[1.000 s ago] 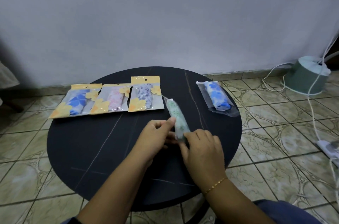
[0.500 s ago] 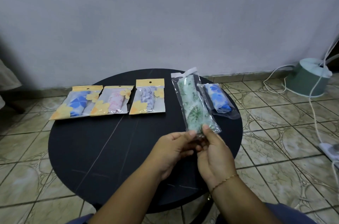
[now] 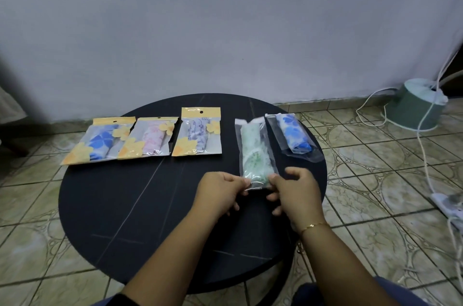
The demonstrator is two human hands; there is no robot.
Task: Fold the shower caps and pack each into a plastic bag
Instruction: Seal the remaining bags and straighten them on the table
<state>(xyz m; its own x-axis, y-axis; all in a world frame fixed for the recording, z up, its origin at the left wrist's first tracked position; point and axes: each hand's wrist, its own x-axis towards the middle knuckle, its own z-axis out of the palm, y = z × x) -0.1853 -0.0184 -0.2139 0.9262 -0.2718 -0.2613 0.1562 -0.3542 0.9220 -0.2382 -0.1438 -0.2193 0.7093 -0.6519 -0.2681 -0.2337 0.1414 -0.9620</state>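
Green cap (image 3: 254, 153) in a clear bag (image 3: 263, 130), pinched at its near end by both hands

Left hand (image 3: 220, 193) and right hand (image 3: 295, 193) each nipping a near corner of the bag, fingers curled, far end lying on the round black worktop (image 3: 125, 205). Just right of it, touching, a blue cap (image 3: 293, 135) in its own bag. Further left, in a row, three packs (image 3: 150, 140) with yellow tops
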